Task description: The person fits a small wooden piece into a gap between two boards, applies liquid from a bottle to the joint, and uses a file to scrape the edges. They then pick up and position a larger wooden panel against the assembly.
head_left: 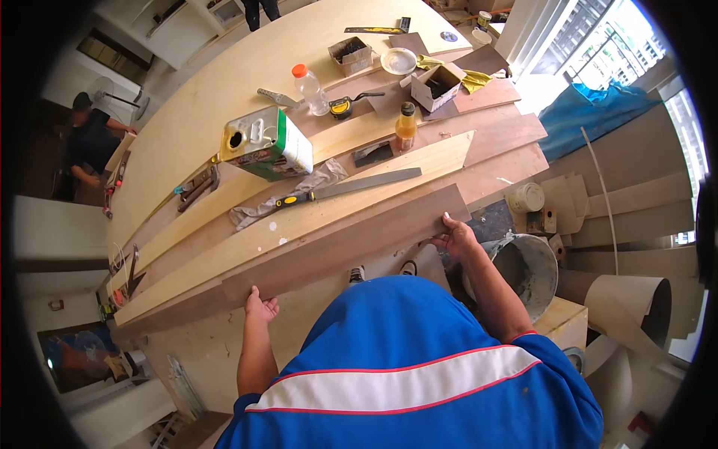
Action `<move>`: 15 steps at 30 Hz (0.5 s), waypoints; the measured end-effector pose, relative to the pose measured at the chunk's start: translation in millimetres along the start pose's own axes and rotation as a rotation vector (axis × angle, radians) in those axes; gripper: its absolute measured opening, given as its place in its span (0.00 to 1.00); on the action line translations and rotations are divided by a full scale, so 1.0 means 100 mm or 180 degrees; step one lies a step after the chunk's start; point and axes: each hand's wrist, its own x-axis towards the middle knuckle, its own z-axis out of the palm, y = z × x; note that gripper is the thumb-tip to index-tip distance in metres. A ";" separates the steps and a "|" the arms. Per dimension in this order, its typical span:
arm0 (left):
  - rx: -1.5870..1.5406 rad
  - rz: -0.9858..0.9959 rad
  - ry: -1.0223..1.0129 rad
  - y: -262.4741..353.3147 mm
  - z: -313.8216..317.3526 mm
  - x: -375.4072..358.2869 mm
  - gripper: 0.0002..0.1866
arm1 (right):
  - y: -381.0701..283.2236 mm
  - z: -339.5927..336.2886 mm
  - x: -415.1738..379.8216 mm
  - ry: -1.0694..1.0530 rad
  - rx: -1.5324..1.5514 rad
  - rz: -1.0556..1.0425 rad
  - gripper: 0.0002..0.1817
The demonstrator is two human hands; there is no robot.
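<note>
A long brown wooden board [351, 238] lies along the near edge of the workbench, angled up to the right. My left hand [262, 305] grips its near edge left of the middle, thumb on top and fingers partly hidden beneath. Near the right end, my right hand [453, 237] is closed on the same edge, thumb uppermost. Just beyond the board is a pale wooden strip [224, 258]. On that strip rests a long flat grey blade [366, 182] with a black-and-yellow handle [295, 199].
A metal can [267, 144], clear bottle [312, 93], amber bottle [406, 129], tape measure [341, 108] and small cardboard boxes stand on the workbench [224, 82]. A large bucket [523, 269] is beside my right arm. Another person [93, 142] is at the far left.
</note>
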 end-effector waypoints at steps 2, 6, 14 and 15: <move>-0.0003 0.0061 -0.0038 -0.04 0.05 0.02 0.32 | -0.06 -0.02 0.07 0.0184 -0.0213 0.0025 0.26; -0.0032 0.0139 -0.0052 -0.17 0.34 -0.08 0.30 | -0.23 -0.22 0.20 0.0367 -0.0543 -0.0018 0.27; -0.0485 0.0223 -0.0454 -0.22 -0.02 0.02 0.45 | 0.37 0.25 0.14 0.0449 -0.0322 0.0164 0.36; -0.0589 0.0353 -0.0238 -0.20 -0.18 0.02 0.51 | 0.56 0.33 0.15 0.0400 -0.0387 0.0374 0.36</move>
